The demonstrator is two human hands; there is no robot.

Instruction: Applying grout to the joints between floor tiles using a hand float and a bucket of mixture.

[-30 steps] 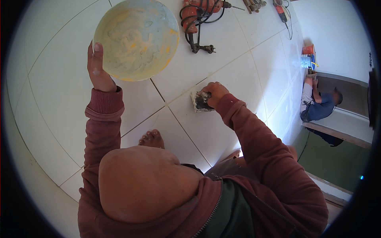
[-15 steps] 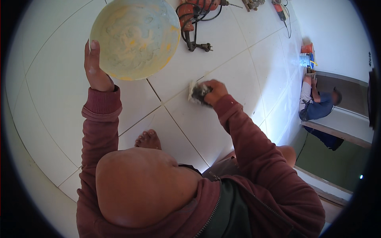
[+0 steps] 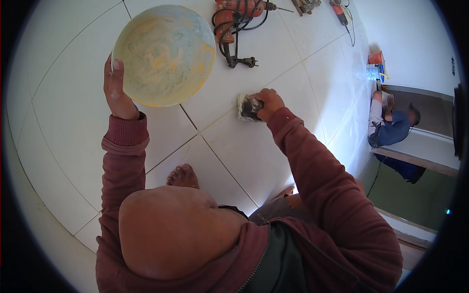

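My left hand [image 3: 118,93] grips the left rim of a round, pale yellow bowl [image 3: 163,58], thumb over the edge and the other fingers mostly hidden behind it. Grey-white and yellow paste is smeared over the bowl's inside, which tilts toward me. Over the white tiled floor, my right hand [image 3: 271,103] is closed on a small square spreader [image 3: 251,108] with a pale, paste-coated border and a dark middle. It lies close to a joint between tiles; whether it touches the floor I cannot tell.
Beyond the bowl lies a red corded drill [image 3: 229,24] with its plug toward me. Another red power tool [image 3: 338,12] is farther right. A person in a blue shirt [image 3: 393,128] sits by a doorway, near a blue-and-white can [image 3: 373,72]. My bare foot [image 3: 182,176] rests on the tiles.
The bowl has come slightly nearer and tilted a little. My right hand has moved slightly right and away from me, and the spreader's square face shows more fully. The view has shifted slightly.
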